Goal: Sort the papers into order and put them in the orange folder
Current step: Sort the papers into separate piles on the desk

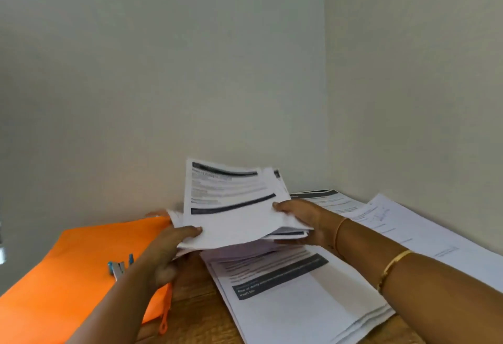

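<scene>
Here, from the head camera, both hands hold a bundle of papers [234, 207] lifted above the wooden table [196, 305]. The left hand [174, 245] pinches its lower left edge, thumb on top and fingers underneath. The right hand [304, 221] grips the right edge the same way. The orange folder [81, 262] lies flat on the left, with a small blue tool [119, 266] on it. Below the bundle sits a stack of printed sheets [299, 297]; loose sheets [408, 224] spread along the right wall.

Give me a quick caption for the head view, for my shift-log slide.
Left hand and right hand hold a sheaf of papers above the stack, orange folder beside it.
</scene>
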Available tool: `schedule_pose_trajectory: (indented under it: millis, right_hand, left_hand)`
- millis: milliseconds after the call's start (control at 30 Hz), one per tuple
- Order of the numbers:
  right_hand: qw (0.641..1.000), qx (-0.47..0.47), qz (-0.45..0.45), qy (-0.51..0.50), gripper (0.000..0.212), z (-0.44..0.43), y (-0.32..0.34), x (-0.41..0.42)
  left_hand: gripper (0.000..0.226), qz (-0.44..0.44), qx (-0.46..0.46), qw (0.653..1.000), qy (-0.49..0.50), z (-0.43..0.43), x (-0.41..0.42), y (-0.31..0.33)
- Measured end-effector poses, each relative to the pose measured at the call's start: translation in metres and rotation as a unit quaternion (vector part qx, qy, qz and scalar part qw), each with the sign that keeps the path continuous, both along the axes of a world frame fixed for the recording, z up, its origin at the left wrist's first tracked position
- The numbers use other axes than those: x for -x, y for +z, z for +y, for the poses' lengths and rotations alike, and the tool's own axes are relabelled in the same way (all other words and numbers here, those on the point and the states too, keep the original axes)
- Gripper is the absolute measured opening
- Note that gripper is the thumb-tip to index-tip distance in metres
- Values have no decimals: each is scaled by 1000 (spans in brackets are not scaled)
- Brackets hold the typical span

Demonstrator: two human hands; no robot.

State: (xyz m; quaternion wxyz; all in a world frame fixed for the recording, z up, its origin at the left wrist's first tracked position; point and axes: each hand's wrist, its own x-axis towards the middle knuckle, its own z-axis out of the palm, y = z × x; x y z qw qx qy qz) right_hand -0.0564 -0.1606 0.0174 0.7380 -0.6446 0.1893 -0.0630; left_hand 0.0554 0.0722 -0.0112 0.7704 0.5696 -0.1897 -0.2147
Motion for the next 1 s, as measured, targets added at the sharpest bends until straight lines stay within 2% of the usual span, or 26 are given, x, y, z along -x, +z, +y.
schedule_pose_trajectory:
  millis: [67, 133, 267, 400, 467, 567, 700, 800, 900, 1000]
  right_hand:
    - [999, 15, 25, -34, 8, -1, 2, -3]
    - [995, 49, 71, -57, 8, -5, 1, -1]
    - [979, 133, 139, -64, 8, -10, -13, 0]
    - [961, 247, 95, -75, 9, -3, -17, -3]
    - [953, 289, 37, -85, 23, 0, -14, -5]
    - [950, 273, -71, -135, 29, 4, -3, -7]
    - [951, 216, -137, -172, 21, 4, 11, -12]
    - [960, 180, -145, -160, 22, 5, 9, -14]
    - [956, 179, -160, -169, 13, 7, 2, -12]
    - [952, 180, -163, -186, 11, 5, -4, -14]
  left_hand:
    - [24, 40, -53, 997, -26, 2, -3, 2]
    - [39, 60, -99, 992, -50, 2, -6, 2]
    - [27, 57, -151, 985, -53, 0, -5, -2]
    - [30, -5, -184, 983, -4, -3, -4, -5]
    - [30, -77, -166, 983, 24, -4, -3, -4]
    - [27, -200, -88, 972, 91, -6, 3, 5]
    - [35, -285, -16, 946, 150, -11, 8, 10]
    - [40, -307, 1, 937, 165, -11, 5, 8]
    - [40, -313, 8, 936, 161, -9, 2, 7]
    - [35, -279, 14, 952, 127, -7, 0, 4]
